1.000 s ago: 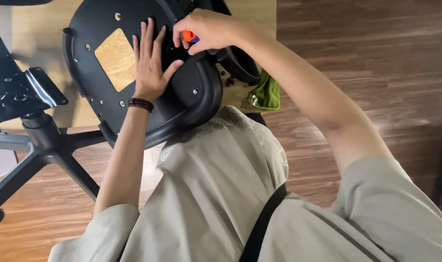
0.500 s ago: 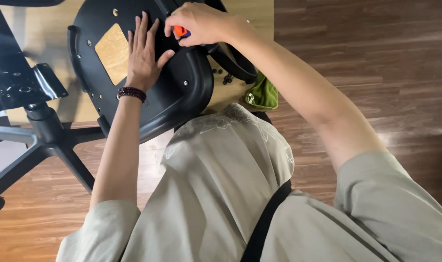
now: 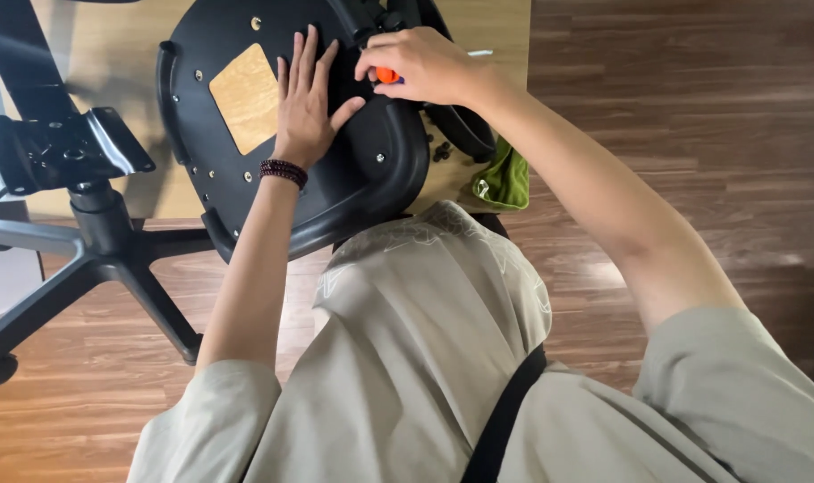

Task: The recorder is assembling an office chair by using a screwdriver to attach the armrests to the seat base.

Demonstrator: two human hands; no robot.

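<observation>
On black seat underside (image 3: 246, 161), left hand (image 3: 304, 103) flat, right hand (image 3: 420, 64) gripping orange tool (image 3: 386, 75)

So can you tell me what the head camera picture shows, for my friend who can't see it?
A person's left hand presses flat on the black underside of a chair seat, while the right hand grips an orange-handled tool against it. The black chair base stands at left on a wooden floor.

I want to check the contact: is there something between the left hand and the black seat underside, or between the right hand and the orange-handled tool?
Nothing visible is between them. The left hand lies flat, fingers spread, directly on the black seat underside. The right hand is closed around the orange-handled tool, whose tip is hidden.
</observation>
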